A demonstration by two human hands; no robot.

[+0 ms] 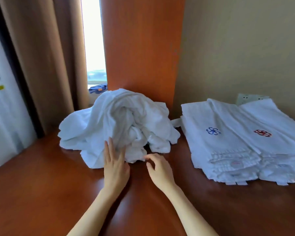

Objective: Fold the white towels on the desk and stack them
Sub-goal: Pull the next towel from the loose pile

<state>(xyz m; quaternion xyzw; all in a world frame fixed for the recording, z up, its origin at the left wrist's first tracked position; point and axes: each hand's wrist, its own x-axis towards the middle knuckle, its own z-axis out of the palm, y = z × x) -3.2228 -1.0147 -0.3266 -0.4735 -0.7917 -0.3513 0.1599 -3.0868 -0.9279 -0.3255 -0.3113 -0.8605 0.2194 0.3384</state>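
A crumpled heap of white towels [116, 123] lies at the back middle of the brown wooden desk [41, 184]. My left hand [115, 165] rests flat with its fingers stretched onto the heap's front edge, holding nothing. My right hand [158, 169] hovers just right of it, fingers apart and curled, its fingertips close to a fold at the heap's lower front. To the right lies a flat stack of white towels [242, 142] with blue and red flower marks and ridged hems, fanned out slightly.
A tall wooden panel [141, 45] rises behind the heap. Brown curtains [46, 57] hang at the left beside a narrow window strip. A wall socket [249, 97] sits behind the flat stack. The desk's left edge runs near a white door.
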